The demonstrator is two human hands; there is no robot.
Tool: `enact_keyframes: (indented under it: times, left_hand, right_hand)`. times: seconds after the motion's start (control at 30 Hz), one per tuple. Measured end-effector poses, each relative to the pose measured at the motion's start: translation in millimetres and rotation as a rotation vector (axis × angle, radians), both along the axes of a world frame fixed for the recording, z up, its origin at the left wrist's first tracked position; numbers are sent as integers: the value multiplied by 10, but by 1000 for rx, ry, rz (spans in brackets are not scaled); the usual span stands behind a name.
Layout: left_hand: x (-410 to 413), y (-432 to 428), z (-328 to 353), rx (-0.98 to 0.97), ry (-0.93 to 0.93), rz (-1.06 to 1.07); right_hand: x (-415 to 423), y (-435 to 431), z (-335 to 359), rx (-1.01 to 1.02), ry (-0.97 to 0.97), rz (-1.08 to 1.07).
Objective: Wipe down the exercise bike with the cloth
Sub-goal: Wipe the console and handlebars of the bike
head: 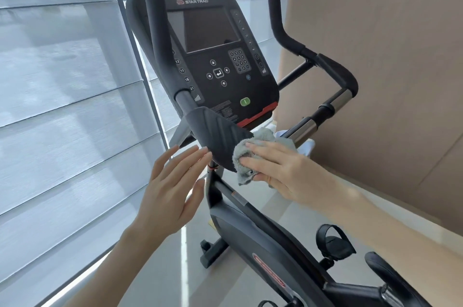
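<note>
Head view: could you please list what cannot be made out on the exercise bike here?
In the head view:
- Seat: cut off by the bottom edge.
- Cloth: largely covered by the right hand.
- Console small print: too small to read; left buttons partly behind the left handlebar.
</note>
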State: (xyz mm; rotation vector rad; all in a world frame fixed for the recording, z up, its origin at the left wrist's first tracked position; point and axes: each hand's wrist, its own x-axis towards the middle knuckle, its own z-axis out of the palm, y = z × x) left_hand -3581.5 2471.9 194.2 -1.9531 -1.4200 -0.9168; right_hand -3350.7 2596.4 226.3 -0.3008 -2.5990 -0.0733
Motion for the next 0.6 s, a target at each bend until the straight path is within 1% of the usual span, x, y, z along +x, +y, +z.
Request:
enact_keyframes:
  times: [0.1, 0.17, 0.2, 0.23, 0.3, 0.37, 0.4, 0.43, 0.47, 0.53, 0.6]
  left_hand:
    - [165, 44, 65, 28, 19, -10]
    - [315, 94, 99, 17, 61, 7]
    - [395, 120, 107, 10, 83, 20]
    - [477, 146, 110, 3, 104, 36]
    - [660, 198, 100, -4, 140, 74]
    - [861, 261, 83, -12, 161, 117]
    - [956, 295, 74, -19, 167, 144]
    - [1045, 328, 69, -27, 174, 175]
    - [1119, 357, 64, -34, 180, 210]
    - [1228, 397, 47, -44, 186, 278]
    - [1290, 402, 16, -44, 184, 332]
  right_hand:
    - [235, -37, -156, 143, -16, -17]
    - [417, 18, -171, 124, -19, 23]
    - [517, 68, -133, 23, 9, 58]
    - [621, 128, -58, -113, 76, 75]
    - [809, 290, 171, -329, 302, 51]
    - [873, 439, 353, -371, 488, 10]
    - [831, 504, 400, -360, 506, 8]
    - [756, 554, 412, -353, 477, 14]
    - [658, 590, 388, -355, 406, 30]
    - [454, 656, 275, -358, 209, 70]
    - [312, 716, 231, -292, 68, 97]
